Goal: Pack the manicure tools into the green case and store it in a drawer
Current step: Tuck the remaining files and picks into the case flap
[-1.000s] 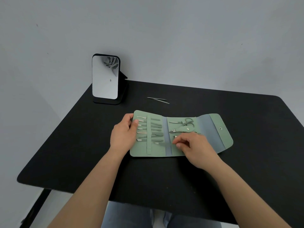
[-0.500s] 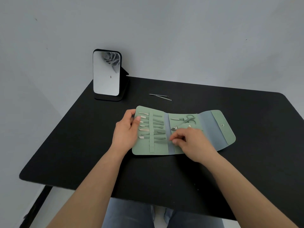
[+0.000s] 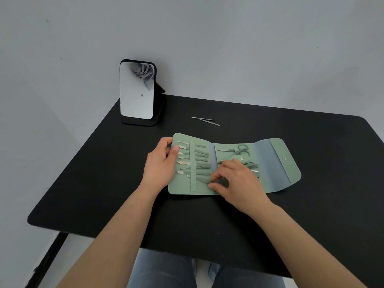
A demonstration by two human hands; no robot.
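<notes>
Left hand pinching open green fabric case edge at 9 o'clock. Right hand pinching slim green-handled tool: slide straight under strap, keep case pinned.

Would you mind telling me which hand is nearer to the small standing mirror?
Left. The left hand grips the case's edge on the small standing mirror side; the right hand is farther right.

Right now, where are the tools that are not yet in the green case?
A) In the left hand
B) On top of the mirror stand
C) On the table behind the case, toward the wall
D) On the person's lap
C: two thin metal tools lie on the black table behind the open green case, right of the mirror.
</notes>
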